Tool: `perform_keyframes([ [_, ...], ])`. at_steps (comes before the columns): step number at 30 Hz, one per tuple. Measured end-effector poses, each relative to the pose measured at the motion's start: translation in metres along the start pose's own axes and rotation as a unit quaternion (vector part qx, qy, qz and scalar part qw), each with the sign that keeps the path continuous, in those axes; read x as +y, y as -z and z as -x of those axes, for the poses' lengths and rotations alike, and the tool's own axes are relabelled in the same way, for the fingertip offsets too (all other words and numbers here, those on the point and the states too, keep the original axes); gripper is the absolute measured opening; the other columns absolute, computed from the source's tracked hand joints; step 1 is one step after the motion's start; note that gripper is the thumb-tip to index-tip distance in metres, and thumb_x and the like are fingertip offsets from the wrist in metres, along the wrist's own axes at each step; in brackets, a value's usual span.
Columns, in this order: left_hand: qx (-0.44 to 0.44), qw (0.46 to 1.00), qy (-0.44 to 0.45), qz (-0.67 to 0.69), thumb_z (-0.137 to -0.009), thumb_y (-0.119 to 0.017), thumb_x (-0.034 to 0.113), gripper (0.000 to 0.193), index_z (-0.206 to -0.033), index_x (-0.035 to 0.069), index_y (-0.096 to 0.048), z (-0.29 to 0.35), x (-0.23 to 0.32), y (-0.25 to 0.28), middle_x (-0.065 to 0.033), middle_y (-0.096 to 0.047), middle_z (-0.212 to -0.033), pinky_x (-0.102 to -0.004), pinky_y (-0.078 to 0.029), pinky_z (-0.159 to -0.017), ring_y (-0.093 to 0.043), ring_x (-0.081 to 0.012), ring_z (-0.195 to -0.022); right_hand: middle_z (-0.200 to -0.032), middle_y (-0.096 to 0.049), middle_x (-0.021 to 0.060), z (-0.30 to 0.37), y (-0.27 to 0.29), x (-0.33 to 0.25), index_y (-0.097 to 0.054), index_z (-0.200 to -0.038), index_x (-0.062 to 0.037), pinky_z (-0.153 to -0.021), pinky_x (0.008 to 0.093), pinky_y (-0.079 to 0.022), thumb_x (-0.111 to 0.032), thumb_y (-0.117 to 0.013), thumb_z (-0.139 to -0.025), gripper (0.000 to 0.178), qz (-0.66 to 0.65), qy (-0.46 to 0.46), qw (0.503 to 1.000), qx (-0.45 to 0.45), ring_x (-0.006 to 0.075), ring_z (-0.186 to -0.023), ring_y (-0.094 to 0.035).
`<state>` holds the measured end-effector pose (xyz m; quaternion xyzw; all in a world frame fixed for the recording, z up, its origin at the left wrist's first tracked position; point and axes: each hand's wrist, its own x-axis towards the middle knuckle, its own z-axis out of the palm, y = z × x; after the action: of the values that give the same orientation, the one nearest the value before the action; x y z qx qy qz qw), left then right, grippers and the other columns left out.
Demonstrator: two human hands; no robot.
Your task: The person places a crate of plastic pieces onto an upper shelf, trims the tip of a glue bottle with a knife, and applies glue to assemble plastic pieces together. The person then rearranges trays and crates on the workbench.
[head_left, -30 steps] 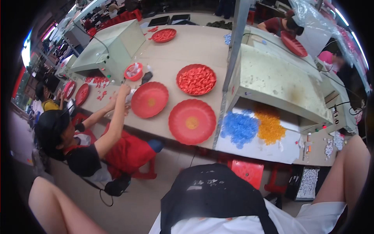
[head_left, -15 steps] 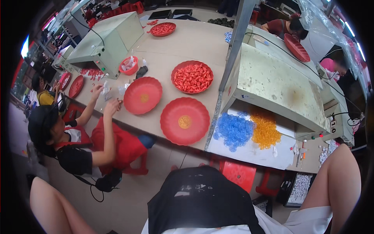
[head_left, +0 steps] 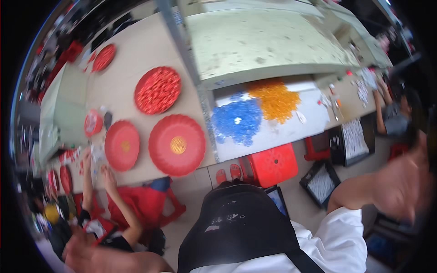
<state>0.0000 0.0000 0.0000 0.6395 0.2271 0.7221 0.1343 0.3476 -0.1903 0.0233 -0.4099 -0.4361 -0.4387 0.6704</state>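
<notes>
Black tray (head_left: 311, 173) of small white pieces sits low, beside the person's right forearm in view

The black tray stands below the level of the table (head_left: 132, 45), to the right of a red plastic stool (head_left: 273, 174) and close to a black crate (head_left: 337, 142) that also holds white pieces. The right hand (head_left: 400, 189) is raised off to the right, past the tray, and blurred; nothing shows in it, and how far its fingers are open cannot be told. The left hand (head_left: 85, 253), at the lower left in front of a co-worker (head_left: 136, 200) in a red apron, is just as smeared; its opening and any hold cannot be told either.

On the table ahead, a white sheet (head_left: 268, 139) carries a heap of translucent blue pieces (head_left: 230, 125) touching a heap of orange pieces (head_left: 275, 100), at the opening of a pale metal housing (head_left: 268, 41). To the left, side by side, are a large fluted red dish (head_left: 177, 154) and a second fluted dish (head_left: 122, 145), both with gold centres. Beyond them stands a dish of red pieces (head_left: 158, 91), heaped full. At the far right, another person (head_left: 395, 119) in a grey top has both arms toward the table.
</notes>
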Motion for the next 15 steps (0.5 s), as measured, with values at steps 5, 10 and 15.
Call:
perform_keyframes([
  [5,-0.317,0.830,0.451,0.087,-0.088,-0.038,0.031,0.050,-0.126,-0.002,-0.032,0.124,-0.098,-0.042,-0.0175,-0.049,-0.112,-0.0377,-0.027,-0.097,-0.043,-0.0253,-0.110,-0.095,-0.058,0.0131,0.102,0.084,-0.049,-0.058,-0.090,0.0047,-0.081,0.0295,-0.041,-0.006,-0.044,-0.083,0.019,0.357,-0.348,0.829,-0.253,0.0201,-0.090,-0.055],
  [10,-0.589,0.699,0.382,0.137,-0.088,-0.042,0.023,0.043,-0.124,0.002,-0.036,0.165,-0.107,-0.068,-0.0156,-0.049,-0.112,-0.0355,-0.030,-0.094,-0.044,-0.0233,-0.108,-0.088,-0.060,0.0110,0.125,0.120,-0.120,-0.059,-0.090,0.0012,-0.074,0.0264,-0.043,-0.001,-0.050,-0.079,0.015,0.465,-0.416,0.745,-0.237,0.0181,-0.082,-0.057],
  [15,-0.758,0.616,0.183,0.109,-0.088,-0.042,0.025,0.040,-0.119,0.001,-0.043,0.180,-0.106,-0.087,-0.0162,-0.048,-0.113,-0.0360,-0.030,-0.094,-0.041,-0.0286,-0.110,-0.087,-0.060,0.0117,0.146,0.148,-0.175,-0.060,-0.090,0.0001,-0.073,0.0273,-0.044,0.001,-0.052,-0.077,0.015,0.543,-0.435,0.689,-0.201,0.0208,-0.081,-0.058],
])
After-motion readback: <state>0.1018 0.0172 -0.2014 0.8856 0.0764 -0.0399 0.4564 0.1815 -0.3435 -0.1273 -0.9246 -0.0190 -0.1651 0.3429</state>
